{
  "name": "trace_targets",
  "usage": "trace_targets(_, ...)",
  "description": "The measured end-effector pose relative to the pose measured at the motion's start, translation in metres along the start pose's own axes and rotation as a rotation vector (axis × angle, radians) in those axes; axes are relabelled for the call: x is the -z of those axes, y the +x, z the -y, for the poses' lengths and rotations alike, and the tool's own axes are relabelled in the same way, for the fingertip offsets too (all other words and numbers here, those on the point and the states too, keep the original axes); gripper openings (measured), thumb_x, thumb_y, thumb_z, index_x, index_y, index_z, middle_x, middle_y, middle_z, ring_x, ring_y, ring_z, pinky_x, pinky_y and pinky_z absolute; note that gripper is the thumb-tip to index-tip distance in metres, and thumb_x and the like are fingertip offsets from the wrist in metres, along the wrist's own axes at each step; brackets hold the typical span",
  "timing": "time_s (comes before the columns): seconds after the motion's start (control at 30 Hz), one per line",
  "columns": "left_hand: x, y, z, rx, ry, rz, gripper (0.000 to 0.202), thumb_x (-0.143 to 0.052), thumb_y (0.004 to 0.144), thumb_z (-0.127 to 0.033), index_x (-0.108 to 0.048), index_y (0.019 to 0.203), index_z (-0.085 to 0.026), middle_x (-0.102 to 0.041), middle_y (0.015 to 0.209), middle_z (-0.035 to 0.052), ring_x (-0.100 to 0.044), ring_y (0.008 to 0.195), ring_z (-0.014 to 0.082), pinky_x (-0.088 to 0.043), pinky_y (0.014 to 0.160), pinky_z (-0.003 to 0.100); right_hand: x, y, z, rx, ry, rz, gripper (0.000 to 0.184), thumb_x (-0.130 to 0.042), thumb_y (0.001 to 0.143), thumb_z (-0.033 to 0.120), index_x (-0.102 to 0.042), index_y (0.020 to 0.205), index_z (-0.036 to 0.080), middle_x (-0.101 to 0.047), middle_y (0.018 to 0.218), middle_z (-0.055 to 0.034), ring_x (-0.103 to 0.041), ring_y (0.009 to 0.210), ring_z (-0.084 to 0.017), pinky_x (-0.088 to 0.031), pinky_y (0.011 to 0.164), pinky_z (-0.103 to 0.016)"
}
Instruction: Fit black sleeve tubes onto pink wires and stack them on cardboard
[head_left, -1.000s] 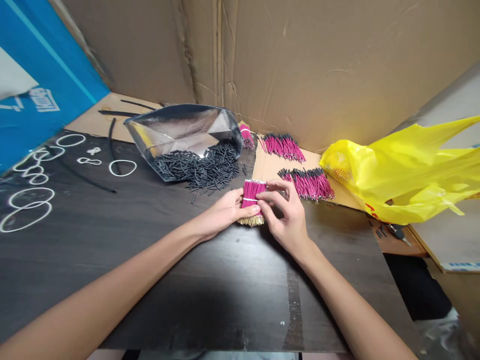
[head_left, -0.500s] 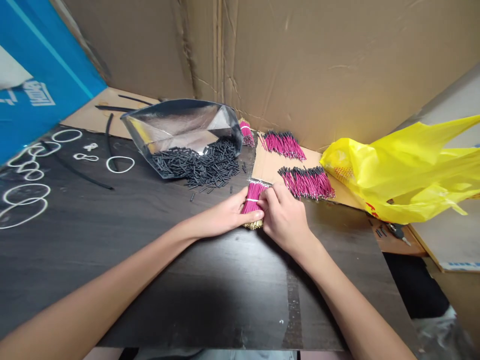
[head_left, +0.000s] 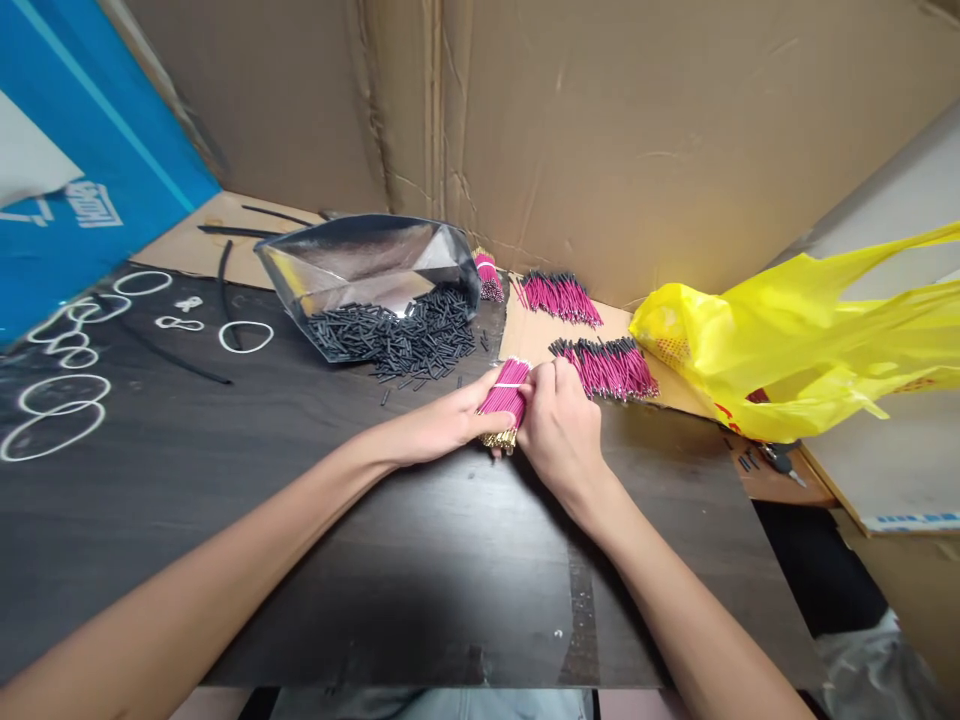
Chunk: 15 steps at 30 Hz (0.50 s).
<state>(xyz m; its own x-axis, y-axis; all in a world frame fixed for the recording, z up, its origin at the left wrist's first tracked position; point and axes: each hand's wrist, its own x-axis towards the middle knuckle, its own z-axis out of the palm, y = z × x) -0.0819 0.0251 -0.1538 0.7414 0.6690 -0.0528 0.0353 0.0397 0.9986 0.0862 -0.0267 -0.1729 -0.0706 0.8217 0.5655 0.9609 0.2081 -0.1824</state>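
Note:
A bundle of pink wires (head_left: 504, 397) with gold tips, bound by a white band, is held between both hands over the dark table (head_left: 300, 520). My left hand (head_left: 442, 425) is closed round its left side. My right hand (head_left: 559, 430) grips it from the right, fingers curled over the upper end. Behind them lies a silver foil bag (head_left: 360, 265) spilling short black tubes (head_left: 405, 340). Two loose heaps of pink wires with black ends lie on cardboard, one heap (head_left: 604, 365) near my right hand and one heap (head_left: 559, 295) farther back.
A yellow plastic bag (head_left: 787, 340) lies at the right. White rubber bands (head_left: 67, 390) and black tubing strips are scattered at the left. Another banded pink bundle (head_left: 487, 275) leans behind the foil bag. Cardboard walls (head_left: 600, 130) enclose the back; a blue box (head_left: 67, 150) stands at the left.
My right hand has closed down over the bundle, fingers that were pinching at its top now wrapped round it. The bundle has tilted and shifted slightly.

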Motion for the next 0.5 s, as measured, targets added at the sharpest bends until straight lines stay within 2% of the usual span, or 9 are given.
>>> trace_targets(0.1,-0.002,-0.001,0.0,0.012,-0.094,0.019,0.071,-0.072,0.087,-0.035,-0.046,0.152,-0.021,-0.071,0.116,0.0097,-0.065,0.113,0.031,-0.05,0.099,0.044,0.003,0.002,-0.001,-0.013,0.005,0.001,0.012,-0.043,0.103,0.029,-0.048,0.093,0.022,-0.051,0.093,-0.0105,-0.047,0.083,-0.024,-0.025,0.047,-0.03)
trace_targets(0.2,-0.001,-0.002,0.004,0.065,-0.179,0.087,0.077,-0.07,0.089,-0.037,-0.038,0.155,-0.019,-0.071,0.093,0.0064,-0.067,0.08,0.0234,-0.055,0.079,0.038,0.004,0.002,-0.003,-0.005,-0.009,0.013,0.013,-0.04,0.104,0.028,-0.048,0.095,0.022,-0.053,0.094,-0.0106,-0.049,0.084,-0.024,-0.028,0.049,-0.031)
trace_targets(0.27,0.002,-0.002,0.006,0.083,-0.193,0.117,0.078,-0.07,0.089,-0.038,-0.035,0.156,-0.019,-0.069,0.089,0.0053,-0.066,0.076,0.022,-0.054,0.078,0.038,0.004,0.001,-0.005,0.002,0.029,0.036,0.015,-0.038,0.104,0.027,-0.048,0.095,0.022,-0.054,0.095,-0.0104,-0.051,0.084,-0.024,-0.032,0.051,-0.031)
trace_targets(0.4,0.005,-0.002,0.008,0.106,-0.19,0.129,0.08,-0.071,0.087,-0.037,-0.035,0.156,-0.016,-0.069,0.091,0.0071,-0.067,0.083,0.024,-0.054,0.079,0.037,0.004,-0.001,-0.009,-0.015,0.149,0.093,0.017,-0.036,0.105,0.025,-0.048,0.094,0.021,-0.056,0.096,-0.0086,-0.053,0.083,-0.021,-0.038,0.059,-0.031)
trace_targets(0.5,0.002,-0.004,0.006,0.119,-0.223,0.17,0.085,-0.07,0.087,-0.03,-0.027,0.159,-0.015,-0.068,0.091,0.0073,-0.065,0.079,0.0218,-0.053,0.074,0.035,0.006,0.001,-0.016,-0.108,0.106,0.045,0.016,-0.037,0.103,0.023,-0.048,0.092,0.021,-0.056,0.095,-0.0086,-0.052,0.083,-0.021,-0.038,0.062,-0.031)
